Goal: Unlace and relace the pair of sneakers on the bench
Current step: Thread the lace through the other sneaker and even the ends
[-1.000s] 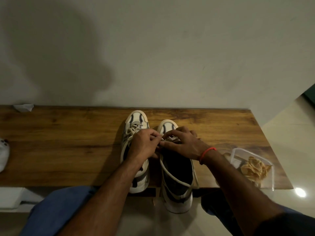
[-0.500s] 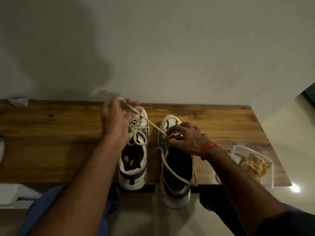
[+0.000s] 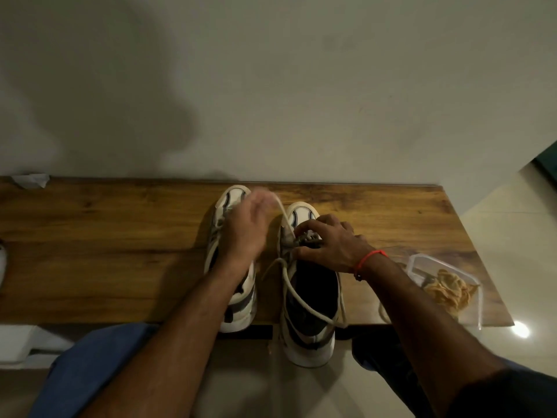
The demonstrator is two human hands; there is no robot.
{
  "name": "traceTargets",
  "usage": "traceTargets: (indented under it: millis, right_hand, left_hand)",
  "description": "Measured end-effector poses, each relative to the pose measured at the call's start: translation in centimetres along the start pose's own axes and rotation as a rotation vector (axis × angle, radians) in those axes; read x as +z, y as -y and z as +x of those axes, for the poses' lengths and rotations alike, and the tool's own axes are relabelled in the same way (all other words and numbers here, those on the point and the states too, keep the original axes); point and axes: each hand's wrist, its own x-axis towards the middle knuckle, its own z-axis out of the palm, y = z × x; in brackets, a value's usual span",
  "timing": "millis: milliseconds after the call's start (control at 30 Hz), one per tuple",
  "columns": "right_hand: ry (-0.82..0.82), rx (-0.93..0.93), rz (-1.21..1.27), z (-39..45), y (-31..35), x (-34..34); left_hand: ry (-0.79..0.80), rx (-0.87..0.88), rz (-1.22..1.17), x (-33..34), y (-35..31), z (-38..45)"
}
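Plain matte off-white wall [image 3: 301, 86] behind, carrying a soft dark shadow. Long flat wooden bench [image 3: 105, 251], warm brown, visible grain, slightly glossy; everything below is placed relative to it. Pale glossy tiled floor [image 3: 512, 212] off the bench's right end.

Two white low-top sneakers with dark panels stand side by side at bench centre, toes toward the wall. Left sneaker [image 3: 233, 200] sits fully on the bench, rounded toe cap, smooth upper. Right sneaker [image 3: 310, 336] has its heel hanging past the front edge, dark open mouth, upper eyelets unlaced. Its off-white round cord lace [image 3: 298, 294] loops loosely across the opening; one strand runs taut up from the toe-end eyelets.

Left hand [image 3: 244, 233] above the left sneaker, motion-blurred, fingers curled around that taut strand. Right hand [image 3: 328, 245] on the right sneaker's tongue area, fingertips bent and pinching at the lower eyelets; thin red thread band [image 3: 369, 257] on the wrist.

Clear rigid plastic tub [image 3: 422, 260] at the right front corner, holding tan curled crisps [image 3: 449, 288]. Crumpled white paper scrap [image 3: 31, 180] at the back left edge. Blue fabric [image 3: 90, 363] below the front edge.
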Motion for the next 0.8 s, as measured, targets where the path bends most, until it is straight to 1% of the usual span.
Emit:
traceTargets:
  millis: [33,67,100,133,167,200,233,267,300,333,367,400,433,467,500,533,600,633,667,700,800]
  right_hand:
    - [-0.001,0.000,0.000,0.0,0.0,0.0]
    - [-0.002,-0.001,0.001,0.0,-0.1,0.0]
    - [-0.001,-0.001,0.004,0.0,-0.1,0.0]
    - [-0.001,0.001,0.007,0.0,-0.1,0.0]
    - [-0.001,0.003,0.007,0.0,-0.2,0.0]
    - [0.002,0.003,0.005,-0.1,-0.1,0.0]
    - [0.006,0.004,0.001,-0.1,-0.1,0.0]
    - [0.007,0.005,-0.004,-0.1,0.0,0.0]
    - [0.008,0.005,-0.010,-0.1,0.0,-0.1]
    - [0.008,0.005,-0.018,-0.1,0.0,-0.1]
    - [0.011,0.007,-0.025,-0.2,0.0,-0.1]
    - [0.013,0.008,-0.028,-0.2,-0.1,-0.1]
    - [0.014,0.009,-0.030,-0.2,-0.2,-0.1]
    - [0.013,0.007,-0.037,-0.2,-0.3,-0.1]
    - [0.012,0.003,-0.045,-0.2,-0.3,-0.1]
    - [0.011,-0.003,-0.044,-0.1,-0.4,-0.1]
    - [0.006,-0.014,-0.011,0.1,-0.4,-0.2]
    - [-0.003,-0.024,0.005,0.2,-0.4,-0.2]
    - [-0.014,-0.033,0.009,0.3,-0.3,-0.2]
    - [-0.017,-0.035,0.004,0.3,-0.3,-0.1]
    - [0.000,-0.012,-0.021,0.4,-0.5,0.3]
  left_hand:
    - [-0.136,-0.089,-0.416,-0.9,-0.9,0.7]
    - [-0.218,-0.155,-0.830,-2.0,-1.7,1.3]
    - [-0.238,-0.193,-1.132,-3.0,-2.0,1.7]
    - [-0.233,-0.220,-1.265,-3.8,-1.9,1.9]
    - [-0.206,-0.251,-1.201,-4.1,-1.5,2.1]
    - [-0.142,-0.269,-0.979,-4.0,-1.4,2.0]
    - [-0.054,-0.248,-0.642,-3.3,-1.2,1.6]
    - [0.054,-0.177,-0.259,-2.4,-1.0,1.0]
    - [0.173,-0.070,0.090,-1.6,-0.6,0.3]
    - [0.302,0.008,0.371,-0.7,-0.1,-0.4]
    - [0.413,0.022,0.557,0.1,0.3,-1.1]
    - [0.478,0.009,0.655,0.7,0.7,-1.4]
    - [0.491,-0.006,0.688,0.9,0.8,-1.6]
    - [0.466,-0.003,0.677,0.7,0.7,-1.5]
    - [0.388,0.030,0.642,0.4,0.6,-1.3]
    - [0.240,0.093,0.605,-0.1,0.4,-0.9]
    - [-0.141,0.182,0.442,-1.3,0.4,0.2]
    - [-0.259,0.195,0.322,-1.5,0.6,0.5]
    - [-0.294,0.183,0.227,-1.3,0.9,0.5]
    - [-0.275,0.149,0.178,-0.8,1.1,0.3]
    - [-0.145,0.054,0.231,0.5,1.4,0.2]
